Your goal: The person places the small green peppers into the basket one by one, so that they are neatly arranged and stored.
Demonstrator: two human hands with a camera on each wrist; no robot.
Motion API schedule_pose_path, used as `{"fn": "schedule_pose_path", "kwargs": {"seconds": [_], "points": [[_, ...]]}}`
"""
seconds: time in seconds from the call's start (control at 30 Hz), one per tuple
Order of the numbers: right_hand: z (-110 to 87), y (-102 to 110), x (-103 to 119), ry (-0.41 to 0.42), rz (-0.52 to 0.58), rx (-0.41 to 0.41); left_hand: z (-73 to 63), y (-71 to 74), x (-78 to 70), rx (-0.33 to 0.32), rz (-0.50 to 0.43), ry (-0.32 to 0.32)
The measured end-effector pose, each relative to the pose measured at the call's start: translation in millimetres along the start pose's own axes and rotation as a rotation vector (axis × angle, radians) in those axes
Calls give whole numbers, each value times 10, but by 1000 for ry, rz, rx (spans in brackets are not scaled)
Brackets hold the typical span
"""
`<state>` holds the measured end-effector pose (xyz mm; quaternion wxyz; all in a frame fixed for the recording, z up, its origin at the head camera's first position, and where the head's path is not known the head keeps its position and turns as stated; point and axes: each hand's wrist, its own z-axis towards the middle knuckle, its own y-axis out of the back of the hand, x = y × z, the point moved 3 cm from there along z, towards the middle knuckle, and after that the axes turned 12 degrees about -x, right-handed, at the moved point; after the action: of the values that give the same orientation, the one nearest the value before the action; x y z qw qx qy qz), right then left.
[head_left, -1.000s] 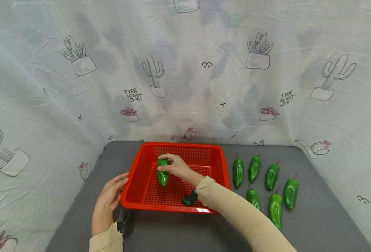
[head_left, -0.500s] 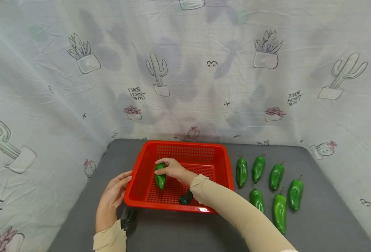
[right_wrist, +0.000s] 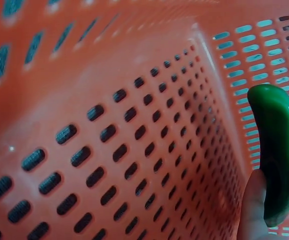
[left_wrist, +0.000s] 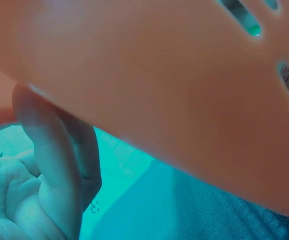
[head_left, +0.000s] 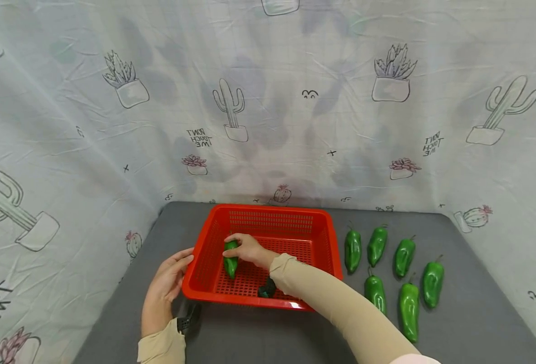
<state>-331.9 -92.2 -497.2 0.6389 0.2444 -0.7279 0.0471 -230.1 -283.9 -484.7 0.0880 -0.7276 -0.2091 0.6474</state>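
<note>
A red plastic basket (head_left: 336, 247) with slotted walls stands on the grey table. My left hand (head_left: 168, 277) grips its left rim; in the left wrist view, the bent fingers (left_wrist: 59, 165) reach up to the rim beside the blurred outer wall. Inside the basket, toward its left side, my right hand (head_left: 253, 250) pinches a glossy green pepper (head_left: 230, 267) between thumb and fingers, tip pointing toward me. Seen from the right wrist, the curved pepper (right_wrist: 277, 145) is close to the slotted wall, with the thumb (right_wrist: 253, 210) against its side.
Several green peppers lie to the right of the basket, the closest being a dark one (head_left: 352, 250) and the frontmost a lighter one (head_left: 409, 313). A patterned curtain (head_left: 268, 111) hangs behind the table (head_left: 258, 336). Each wrist wears a small dark device, the left one (head_left: 184, 323) below the rim.
The right hand has lowered the pepper toward the basket floor and slightly nearer me. The left hand keeps its place on the rim. The head view has shifted a little.
</note>
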Motion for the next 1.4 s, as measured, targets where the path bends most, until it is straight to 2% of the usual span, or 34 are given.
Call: {"fn": "schedule_pose_path", "kwargs": {"seconds": [0.57,0.97,1.1,1.33,1.4], "points": [[40,-122,-57,122,-184,-30,11,23,29,1,11,-8],[39,-156,-51,70,-143,-58,28,-1,38,22,-2,-18],[35,-162,-36,61,-136,-52,30,-4,28,30,-2,-18],[58,-176,-56,12,-55,-23,37,11,19,24,3,-11],[64,-170,-56,8,-70,-24,43,15,17,25,4,-5]]}}
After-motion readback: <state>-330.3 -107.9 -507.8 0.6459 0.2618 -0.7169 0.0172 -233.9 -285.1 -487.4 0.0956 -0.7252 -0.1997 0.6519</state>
